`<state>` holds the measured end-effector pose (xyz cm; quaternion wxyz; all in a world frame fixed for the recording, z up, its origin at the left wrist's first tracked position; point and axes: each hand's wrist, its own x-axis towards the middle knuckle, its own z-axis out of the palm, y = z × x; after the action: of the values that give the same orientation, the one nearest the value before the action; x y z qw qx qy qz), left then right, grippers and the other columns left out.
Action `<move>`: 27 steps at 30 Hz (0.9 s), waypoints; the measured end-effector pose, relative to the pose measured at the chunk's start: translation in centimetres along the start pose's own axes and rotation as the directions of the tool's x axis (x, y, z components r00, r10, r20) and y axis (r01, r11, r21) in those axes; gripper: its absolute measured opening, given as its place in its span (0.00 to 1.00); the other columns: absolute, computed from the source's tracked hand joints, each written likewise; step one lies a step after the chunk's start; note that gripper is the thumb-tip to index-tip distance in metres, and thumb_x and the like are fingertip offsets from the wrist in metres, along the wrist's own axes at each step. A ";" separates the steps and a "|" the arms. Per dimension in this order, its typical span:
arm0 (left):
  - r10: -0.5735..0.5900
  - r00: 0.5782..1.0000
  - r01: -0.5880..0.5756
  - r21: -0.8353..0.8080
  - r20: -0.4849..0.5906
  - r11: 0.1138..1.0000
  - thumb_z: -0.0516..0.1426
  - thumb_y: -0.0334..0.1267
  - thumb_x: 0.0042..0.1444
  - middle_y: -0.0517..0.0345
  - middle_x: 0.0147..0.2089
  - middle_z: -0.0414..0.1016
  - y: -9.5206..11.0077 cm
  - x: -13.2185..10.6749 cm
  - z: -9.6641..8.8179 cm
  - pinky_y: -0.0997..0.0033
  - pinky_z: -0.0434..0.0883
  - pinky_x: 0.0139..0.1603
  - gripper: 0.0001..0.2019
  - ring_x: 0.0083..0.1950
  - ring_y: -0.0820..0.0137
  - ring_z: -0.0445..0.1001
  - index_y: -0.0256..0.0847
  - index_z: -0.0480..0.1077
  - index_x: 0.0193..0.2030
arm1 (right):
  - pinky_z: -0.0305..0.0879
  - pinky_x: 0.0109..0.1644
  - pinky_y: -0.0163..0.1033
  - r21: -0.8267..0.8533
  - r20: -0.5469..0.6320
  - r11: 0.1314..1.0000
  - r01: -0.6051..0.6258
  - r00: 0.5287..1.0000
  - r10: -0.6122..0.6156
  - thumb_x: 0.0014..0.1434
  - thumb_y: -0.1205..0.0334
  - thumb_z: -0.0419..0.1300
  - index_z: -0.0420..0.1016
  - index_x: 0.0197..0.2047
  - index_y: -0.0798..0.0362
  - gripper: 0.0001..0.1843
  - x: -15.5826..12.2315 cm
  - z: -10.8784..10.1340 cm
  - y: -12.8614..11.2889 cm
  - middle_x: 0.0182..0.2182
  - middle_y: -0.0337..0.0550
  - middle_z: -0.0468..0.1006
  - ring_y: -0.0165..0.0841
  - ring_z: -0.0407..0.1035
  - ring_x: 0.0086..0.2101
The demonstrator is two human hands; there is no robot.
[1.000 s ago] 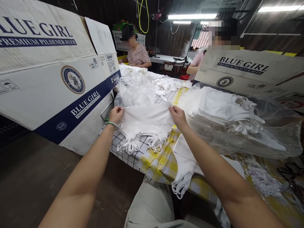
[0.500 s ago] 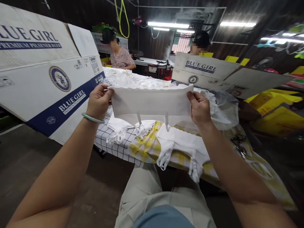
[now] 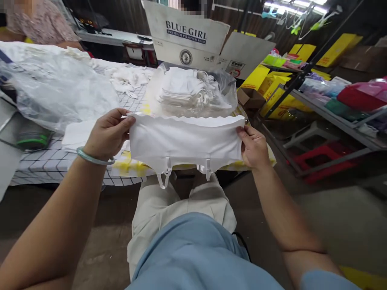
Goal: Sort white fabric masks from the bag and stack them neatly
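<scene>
Stretched flat between my two hands is a white strappy garment [image 3: 186, 139], which looks like a bra top with a wavy upper edge. Thin straps with loops hang from its lower edge. My left hand [image 3: 109, 135], with a pale green bangle [image 3: 95, 156] at the wrist, pinches its left end. The right end is pinched between thumb and fingers of my right hand [image 3: 253, 146]. Just beyond it, a stack of similar white garments [image 3: 184, 86] lies on clear plastic. Another white piece [image 3: 78, 135] rests on the table beside my left hand.
A checked tablecloth [image 3: 39, 165] covers the table. Large clear plastic [image 3: 66, 92] spreads over the left part. An open beer carton [image 3: 187, 48] stands behind the stack. A metal rack [image 3: 341, 117] and red stool [image 3: 329, 161] are at right. Another person [image 3: 39, 24] sits far left.
My view has swung right and down, bringing the garment stack and the rack into sight. Both hands still hold the white garment stretched, now lower over the table's front edge.
</scene>
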<state>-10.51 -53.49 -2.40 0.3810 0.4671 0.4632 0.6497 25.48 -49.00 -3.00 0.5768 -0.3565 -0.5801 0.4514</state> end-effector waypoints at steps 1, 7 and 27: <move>-0.039 0.999 0.039 -0.003 0.015 0.999 0.68 0.40 0.41 0.64 0.23 0.67 -1.1 0.4 0.5 0.82 0.64 0.16 0.15 0.20 0.80 0.62 0.40 0.68 0.32 | 0.70 0.42 0.42 -0.009 -0.004 0.999 -0.034 0.999 0.034 0.52 0.46 0.65 0.76 0.39 0.49 0.18 -0.2 -0.6 0.9 0.34 0.40 0.80 0.37 0.73 0.41; -0.196 0.981 0.196 0.025 0.008 0.980 0.65 0.35 0.42 0.66 0.23 0.66 -7.7 6.0 2.3 0.83 0.64 0.18 0.12 0.21 0.81 0.62 0.38 0.66 0.31 | 0.69 0.38 0.38 -0.078 -0.026 0.991 -0.110 0.994 0.109 0.53 0.46 0.62 0.75 0.38 0.51 0.17 3.4 -1.6 7.8 0.30 0.38 0.78 0.33 0.71 0.32; -0.360 0.913 0.407 0.416 -0.189 0.813 0.63 0.32 0.38 0.64 0.25 0.69 -16.2 11.6 1.3 0.75 0.65 0.28 0.15 0.23 0.76 0.66 0.40 0.70 0.37 | 0.64 0.34 0.38 -0.622 -0.091 0.771 -0.138 0.990 0.104 0.51 0.57 0.57 0.72 0.43 0.55 0.16 8.4 -0.5 16.6 0.28 0.42 0.74 0.33 0.67 0.27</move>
<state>-11.44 -37.85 -14.76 0.3626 0.4052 0.7032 0.4581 23.47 -35.53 -15.67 0.4097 -0.5759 -0.6580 0.2597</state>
